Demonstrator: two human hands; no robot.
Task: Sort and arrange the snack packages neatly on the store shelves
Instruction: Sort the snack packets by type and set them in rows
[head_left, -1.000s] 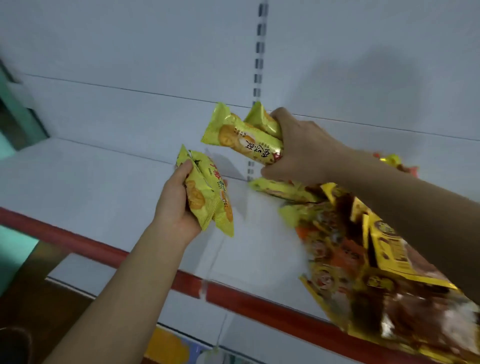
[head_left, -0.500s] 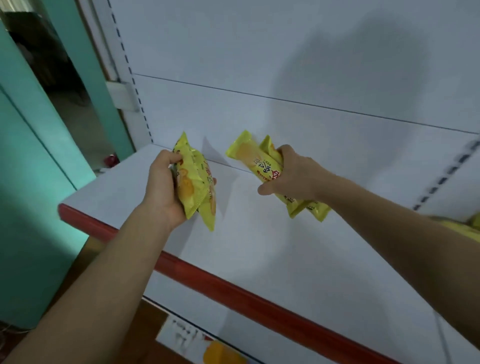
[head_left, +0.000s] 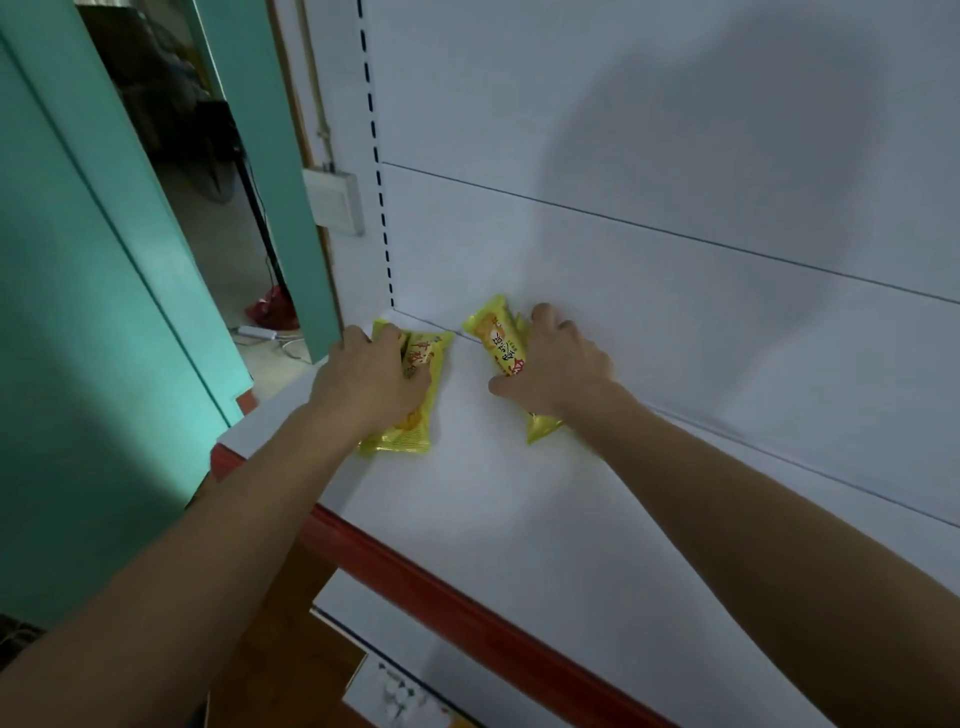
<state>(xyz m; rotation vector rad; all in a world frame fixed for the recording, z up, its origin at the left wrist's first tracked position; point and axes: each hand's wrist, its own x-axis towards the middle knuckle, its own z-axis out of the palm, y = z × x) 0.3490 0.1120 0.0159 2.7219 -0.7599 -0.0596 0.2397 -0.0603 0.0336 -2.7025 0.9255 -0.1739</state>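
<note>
Two sets of yellow snack packs lie at the far left corner of the white shelf (head_left: 519, 509). My left hand (head_left: 369, 382) lies on top of the left yellow packs (head_left: 423, 358), which rest flat on the shelf by its left edge. My right hand (head_left: 558, 371) grips the right yellow packs (head_left: 496, 335), fingers curled over them, thumb at their near side. These packs touch the shelf close to the back panel. Both hands cover much of their packs.
A red strip (head_left: 467, 618) runs along the shelf's front edge. The white back panel (head_left: 675, 208) rises behind, with a slotted upright (head_left: 376, 171) at its left. A teal wall (head_left: 93, 312) and a doorway stand left of the shelf. A lower shelf (head_left: 395, 670) shows beneath.
Both hands moved forward and down to the shelf's far left corner. The packs, held in the air before, now lie on the shelf surface.
</note>
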